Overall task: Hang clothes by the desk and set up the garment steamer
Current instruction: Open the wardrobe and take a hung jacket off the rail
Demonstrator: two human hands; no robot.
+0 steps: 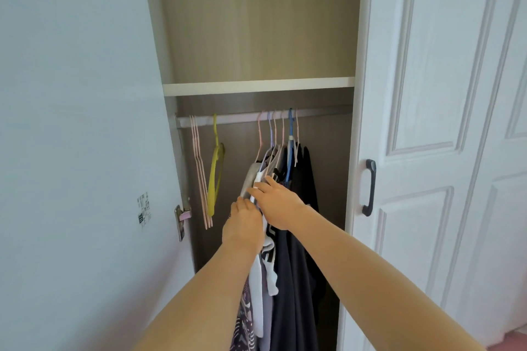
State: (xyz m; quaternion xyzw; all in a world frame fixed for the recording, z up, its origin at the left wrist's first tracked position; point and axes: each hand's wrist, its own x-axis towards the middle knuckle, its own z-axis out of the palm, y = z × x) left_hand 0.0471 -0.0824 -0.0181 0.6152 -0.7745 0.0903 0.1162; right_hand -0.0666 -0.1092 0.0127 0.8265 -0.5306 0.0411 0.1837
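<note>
Where soft clothes hang, both hands part folds.

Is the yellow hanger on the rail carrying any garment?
No: the yellow hanger hangs bare on the rail, left of the clothes.
</note>
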